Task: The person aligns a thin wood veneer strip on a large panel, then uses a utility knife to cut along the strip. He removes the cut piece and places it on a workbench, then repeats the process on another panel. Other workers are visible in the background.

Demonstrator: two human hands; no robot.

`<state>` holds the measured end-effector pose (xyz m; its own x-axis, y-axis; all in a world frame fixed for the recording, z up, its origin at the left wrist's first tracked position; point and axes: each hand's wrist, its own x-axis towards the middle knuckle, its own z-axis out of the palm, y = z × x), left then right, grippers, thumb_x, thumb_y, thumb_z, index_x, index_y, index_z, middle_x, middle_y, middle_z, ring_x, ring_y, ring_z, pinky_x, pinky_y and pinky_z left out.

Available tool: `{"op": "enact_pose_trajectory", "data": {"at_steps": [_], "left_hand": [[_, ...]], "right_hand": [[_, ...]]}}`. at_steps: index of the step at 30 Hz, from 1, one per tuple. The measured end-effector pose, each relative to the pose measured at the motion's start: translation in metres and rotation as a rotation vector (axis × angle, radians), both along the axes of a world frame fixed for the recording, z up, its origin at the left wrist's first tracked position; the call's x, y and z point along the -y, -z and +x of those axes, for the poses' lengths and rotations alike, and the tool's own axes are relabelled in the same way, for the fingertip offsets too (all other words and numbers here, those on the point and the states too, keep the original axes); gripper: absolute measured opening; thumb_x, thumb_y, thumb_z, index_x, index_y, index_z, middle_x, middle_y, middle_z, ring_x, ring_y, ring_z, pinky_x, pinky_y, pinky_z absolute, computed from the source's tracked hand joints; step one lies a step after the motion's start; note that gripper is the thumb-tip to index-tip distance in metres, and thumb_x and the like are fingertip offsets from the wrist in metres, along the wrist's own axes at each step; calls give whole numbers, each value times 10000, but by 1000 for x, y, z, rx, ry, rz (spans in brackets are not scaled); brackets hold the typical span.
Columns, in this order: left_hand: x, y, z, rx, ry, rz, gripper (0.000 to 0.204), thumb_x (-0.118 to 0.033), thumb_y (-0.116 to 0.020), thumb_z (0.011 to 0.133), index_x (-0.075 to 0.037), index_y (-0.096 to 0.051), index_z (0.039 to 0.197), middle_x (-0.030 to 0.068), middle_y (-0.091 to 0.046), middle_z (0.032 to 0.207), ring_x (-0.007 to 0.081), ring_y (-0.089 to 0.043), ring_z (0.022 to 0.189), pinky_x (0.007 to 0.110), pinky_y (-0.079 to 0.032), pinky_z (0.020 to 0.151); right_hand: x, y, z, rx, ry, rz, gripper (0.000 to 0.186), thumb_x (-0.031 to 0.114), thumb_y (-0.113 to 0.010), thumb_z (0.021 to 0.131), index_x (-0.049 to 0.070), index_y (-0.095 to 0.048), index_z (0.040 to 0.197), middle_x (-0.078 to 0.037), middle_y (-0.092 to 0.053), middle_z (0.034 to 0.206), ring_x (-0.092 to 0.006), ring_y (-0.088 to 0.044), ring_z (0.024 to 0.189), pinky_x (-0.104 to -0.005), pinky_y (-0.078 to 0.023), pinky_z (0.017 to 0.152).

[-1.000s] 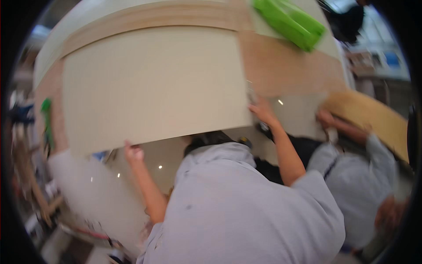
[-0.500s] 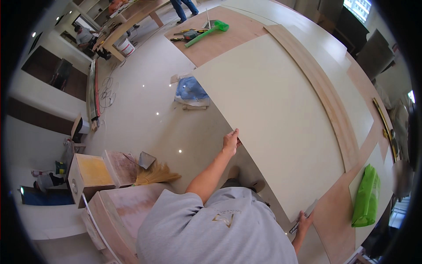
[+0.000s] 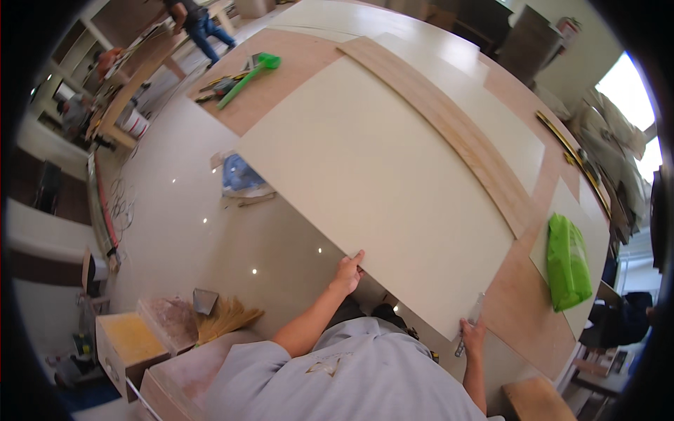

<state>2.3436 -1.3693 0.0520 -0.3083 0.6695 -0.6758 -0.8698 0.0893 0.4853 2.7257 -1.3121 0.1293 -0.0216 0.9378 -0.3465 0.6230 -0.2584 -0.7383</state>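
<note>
A large cream-coloured sheet (image 3: 379,168) lies on the worktable, its near edge toward me. My left hand (image 3: 348,272) is closed on that edge, thumb on top and fingers curled beneath. At the sheet's near right corner, my right hand (image 3: 473,335) is closed around a flat metal-bladed tool (image 3: 481,307). The blade points up past the corner, and part of the handle shows below the hand; its exact kind I cannot make out. Across the sheet's far side runs a long wooden board (image 3: 449,126).
A bright green plastic package (image 3: 567,259) sits on the right. At the far left corner are a green long-handled tool (image 3: 242,85) and several hand tools. A straw broom (image 3: 228,321) and dustpan (image 3: 205,301) lie near wooden boxes (image 3: 130,337). Other people are in the background.
My view has swung to the right, so the table appears farther left. Both hands keep their holds on the sheet's edge and the bladed tool. A person at the back shows more fully.
</note>
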Motion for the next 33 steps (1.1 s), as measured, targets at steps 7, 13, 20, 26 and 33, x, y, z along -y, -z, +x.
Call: {"op": "enact_pose_trajectory", "data": {"at_steps": [7, 13, 20, 26, 33], "left_hand": [[7, 5, 73, 4, -187, -10, 386, -241, -628, 855, 38, -517, 1097, 129, -589, 1076, 242, -570, 996, 418, -444, 914], [13, 12, 55, -270, -235, -172, 451, -276, -612, 863, 90, -495, 1101, 174, -570, 1092, 300, -570, 986, 470, -459, 882], [37, 17, 14, -397, -243, -237, 485, -301, -580, 883, 103, -476, 1130, 184, -542, 1141, 298, -562, 988, 437, -457, 889], [49, 17, 4, -397, -284, -262, 493, -305, -573, 888, 98, -459, 1147, 187, -535, 1139, 287, -549, 1011, 402, -454, 888], [-25, -28, 44, -1928, -123, -882, 423, -158, -621, 825, 69, -484, 1154, 215, -555, 1115, 330, -550, 1022, 384, -430, 907]], "right_hand": [[18, 34, 1, -125, -72, -11, 653, 80, -682, 757, 19, -324, 1300, -169, -630, 944, -289, -634, 900, -366, -507, 772], [6, -1, 10, -196, -227, -179, 534, 124, -660, 802, 47, -389, 1256, -130, -644, 830, -186, -614, 656, -319, -488, 569], [-65, -20, 51, 18, -434, -18, 253, 258, -611, 826, 5, -615, 845, -190, -599, 720, -302, -578, 648, -405, -439, 589], [-189, -2, 58, 143, -305, 229, 255, 230, -585, 819, -23, -604, 836, -229, -596, 863, -388, -575, 800, -452, -448, 692], [-307, 35, 67, 257, -230, 485, 191, 182, -587, 813, -1, -553, 859, -205, -571, 883, -386, -550, 832, -460, -434, 734]]}}
